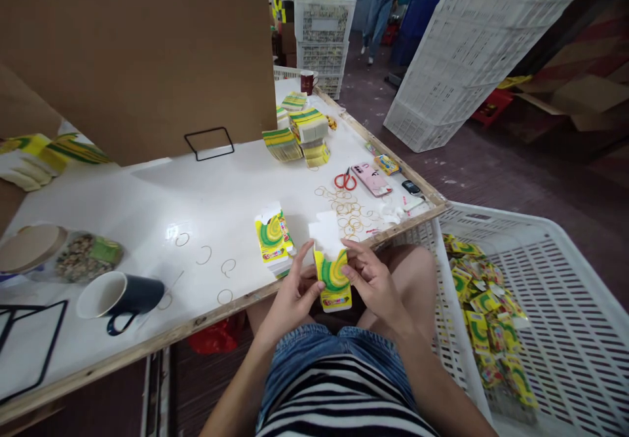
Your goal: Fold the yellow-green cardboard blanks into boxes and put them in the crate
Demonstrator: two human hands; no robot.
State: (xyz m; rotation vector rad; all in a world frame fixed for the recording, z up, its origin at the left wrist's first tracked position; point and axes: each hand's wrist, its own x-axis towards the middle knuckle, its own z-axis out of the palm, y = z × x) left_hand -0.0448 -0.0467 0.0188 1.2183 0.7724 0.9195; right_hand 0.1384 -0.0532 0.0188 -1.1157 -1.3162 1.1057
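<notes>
Between my two hands, above my lap at the table's front edge, is a yellow and green printed carton [333,272] with its white top flaps standing up. My left hand [298,293] grips its left side, thumb on the front face. On the right side, my right hand [372,276] pinches it with thumb and fingers. Just left of it on the table lies a stack of matching flat cartons [272,237]. Loose rubber bands [351,211] are scattered beyond my right hand.
A dark blue mug [140,293] and a clear container of small pieces [78,258] stand at left. Red-handled scissors [345,180] and a pink phone [372,179] lie at right. Bundled cartons [308,126] sit farther back. A white basket [555,240] holds filled packs; a person [381,4] stands beyond.
</notes>
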